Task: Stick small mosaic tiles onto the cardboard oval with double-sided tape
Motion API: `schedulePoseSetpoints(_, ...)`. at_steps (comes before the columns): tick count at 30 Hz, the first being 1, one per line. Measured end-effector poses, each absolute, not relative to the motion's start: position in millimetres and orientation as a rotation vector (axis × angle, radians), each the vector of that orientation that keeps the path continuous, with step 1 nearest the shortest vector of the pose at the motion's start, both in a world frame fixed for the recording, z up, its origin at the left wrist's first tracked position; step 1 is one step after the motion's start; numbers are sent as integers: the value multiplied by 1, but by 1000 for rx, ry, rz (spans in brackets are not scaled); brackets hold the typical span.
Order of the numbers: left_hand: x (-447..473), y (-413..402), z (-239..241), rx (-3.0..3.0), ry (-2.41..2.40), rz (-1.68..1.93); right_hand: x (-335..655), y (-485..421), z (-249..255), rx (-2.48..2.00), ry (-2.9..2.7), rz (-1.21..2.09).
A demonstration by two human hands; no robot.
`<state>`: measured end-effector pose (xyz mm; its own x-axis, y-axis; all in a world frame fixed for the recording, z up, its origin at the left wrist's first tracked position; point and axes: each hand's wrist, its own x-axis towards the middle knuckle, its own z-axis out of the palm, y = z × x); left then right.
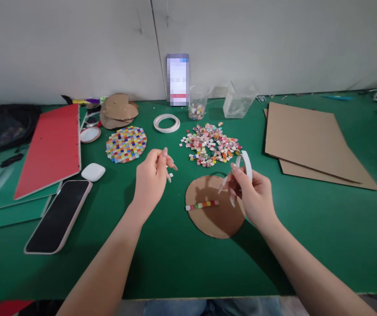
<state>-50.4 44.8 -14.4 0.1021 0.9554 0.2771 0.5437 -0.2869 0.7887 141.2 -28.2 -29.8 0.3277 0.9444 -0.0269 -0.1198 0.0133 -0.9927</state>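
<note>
My right hand (252, 188) holds a narrow roll of white tape (247, 164) above the right side of a round cardboard disc (219, 224). A short row of coloured mosaic tiles (202, 205) crosses the disc from its left edge toward the middle. Left of the disc, my left hand (153, 175) is raised with thumb and fingertips pinched together; what they hold, if anything, I cannot make out. A tiny white square (171, 175) shows just by its fingertips. Behind the disc spreads a loose heap of mixed tiles (211, 142).
A tile-covered disc (126, 145) lies left, near another tape roll (166, 123). A plastic cup (197, 105), a clear box (239, 102) and a lit phone (177, 79) stand behind. Cardboard sheets (310, 142) lie right; a red board (52, 151), white case (93, 172) and dark phone (58, 217) left.
</note>
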Motion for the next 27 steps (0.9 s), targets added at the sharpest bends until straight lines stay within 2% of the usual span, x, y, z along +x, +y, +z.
schedulePoseSetpoints(27,-47,36,-12,1793,1325,1358,141,-28,-29,-1348,-842,963)
